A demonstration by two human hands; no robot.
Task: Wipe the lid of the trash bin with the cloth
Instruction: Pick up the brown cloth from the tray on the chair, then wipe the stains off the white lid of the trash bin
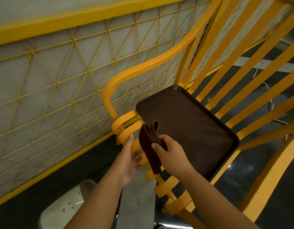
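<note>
A yellow wire-mesh barrier [63,76] is seen across the background, with a dark floor [44,184] below it. At lower left a white, speckled object [65,205] is partly visible. The left hand [129,160] is held open, fingers straight, just beside the cloth [150,150]. The dark brown folded cloth is pinched by the right hand [170,153]; its long axis runs roughly vertical, folds pointing up. A brown tray [191,123] is seen resting on yellow chair slats [242,90] at right.
</note>
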